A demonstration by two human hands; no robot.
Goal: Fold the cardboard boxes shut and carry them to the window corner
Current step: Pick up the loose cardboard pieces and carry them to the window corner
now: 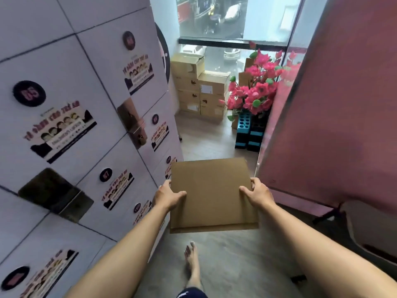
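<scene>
A closed brown cardboard box (211, 194) hangs in the air in front of me, its flat top facing up. My left hand (168, 195) grips its left side with the thumb lying on top. My right hand (256, 193) grips the right side the same way. Ahead, in the corner under the window (232, 20), stands a stack of several closed cardboard boxes (200, 89).
White lockers (86, 117) with stickers line the left side of the narrow passage. A pink panel (335, 117) walls the right. Pink artificial flowers (255, 87) on black-and-teal blocks (250, 134) stand right of the stack. My bare foot (192, 263) is on the grey floor.
</scene>
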